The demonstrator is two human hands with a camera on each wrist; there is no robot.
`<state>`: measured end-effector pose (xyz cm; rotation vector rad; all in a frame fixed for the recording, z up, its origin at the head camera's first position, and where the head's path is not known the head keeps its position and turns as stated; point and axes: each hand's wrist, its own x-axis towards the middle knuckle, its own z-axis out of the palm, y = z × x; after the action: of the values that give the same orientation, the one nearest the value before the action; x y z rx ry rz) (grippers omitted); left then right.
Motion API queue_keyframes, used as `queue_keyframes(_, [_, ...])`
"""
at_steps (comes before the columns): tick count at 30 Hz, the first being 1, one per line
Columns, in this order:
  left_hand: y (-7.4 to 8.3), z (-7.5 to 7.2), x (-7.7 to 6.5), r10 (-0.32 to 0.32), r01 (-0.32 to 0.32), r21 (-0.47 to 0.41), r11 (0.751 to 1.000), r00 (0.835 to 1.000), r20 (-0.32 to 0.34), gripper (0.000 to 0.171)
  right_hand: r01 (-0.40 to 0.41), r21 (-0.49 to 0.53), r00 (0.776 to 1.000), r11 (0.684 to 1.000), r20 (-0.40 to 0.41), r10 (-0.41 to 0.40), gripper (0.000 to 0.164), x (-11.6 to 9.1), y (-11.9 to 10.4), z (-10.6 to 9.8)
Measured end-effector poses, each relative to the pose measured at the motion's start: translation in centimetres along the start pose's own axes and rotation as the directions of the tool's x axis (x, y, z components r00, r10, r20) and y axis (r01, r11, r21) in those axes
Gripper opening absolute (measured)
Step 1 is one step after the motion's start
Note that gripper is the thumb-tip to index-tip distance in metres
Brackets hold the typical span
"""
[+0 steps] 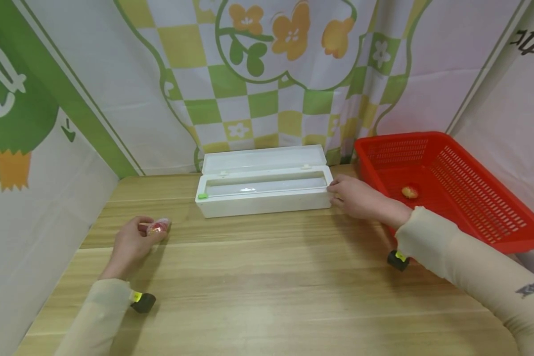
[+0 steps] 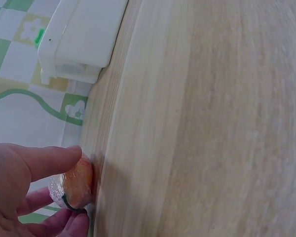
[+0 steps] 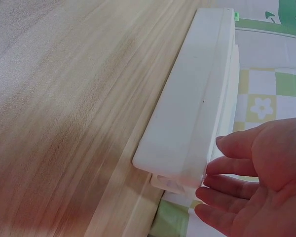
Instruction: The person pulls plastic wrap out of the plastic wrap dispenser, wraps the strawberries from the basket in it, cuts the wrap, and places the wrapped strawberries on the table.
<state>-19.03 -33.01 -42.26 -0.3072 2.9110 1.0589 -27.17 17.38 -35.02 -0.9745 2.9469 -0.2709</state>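
My left hand [image 1: 131, 242] holds a small round fruit-like thing [image 2: 78, 182], reddish-orange and wrapped in clear film, on the left of the table. Its thumb and fingers lie around it; the exact kind cannot be told. A long white cling film dispenser [image 1: 267, 203] stands at the back with its lid [image 1: 264, 159] raised. Inside lies a roll of film [image 1: 267, 187], and a green slider [image 1: 202, 196] sits at the left front corner. Beside the dispenser's right end is my right hand [image 1: 358, 198], its fingertips at the edge and its fingers loosely bent, as the right wrist view shows.
A red plastic basket [image 1: 485, 185] stands at the right, with one small yellow-red round thing [image 1: 410, 191] in it. The wooden table [image 1: 258, 287] stretches in front of the dispenser. Patterned curtains [image 1: 276, 104] hang right behind it and at both sides.
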Motion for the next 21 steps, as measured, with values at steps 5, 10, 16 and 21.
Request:
queue_keyframes(5, [0.1,0.1,-0.1,0.002,-0.001,0.013,1.000,1.000,-0.016,0.067,-0.017,-0.001,1.000,1.000,0.012,0.017,0.036,0.0,-0.2,-0.1])
queue_keyframes(10, [0.4,-0.1,-0.2,-0.004,0.004,0.008,1.000,1.000,-0.001,0.071,0.003,-0.014,1.000,1.000,0.007,-0.003,0.034,0.0,-0.2,-0.1])
queue_keyframes(16, [0.6,-0.6,-0.1,-0.027,0.027,-0.008,1.000,0.999,0.022,0.081,0.000,-0.011,1.000,1.000,0.015,0.001,0.035,0.0,-0.1,-0.3])
queue_keyframes(21, [1.4,-1.2,0.0,-0.033,0.032,-0.028,0.999,0.999,-0.026,0.088,-0.004,-0.018,0.999,1.000,0.034,0.005,0.037,0.1,-0.1,-0.5])
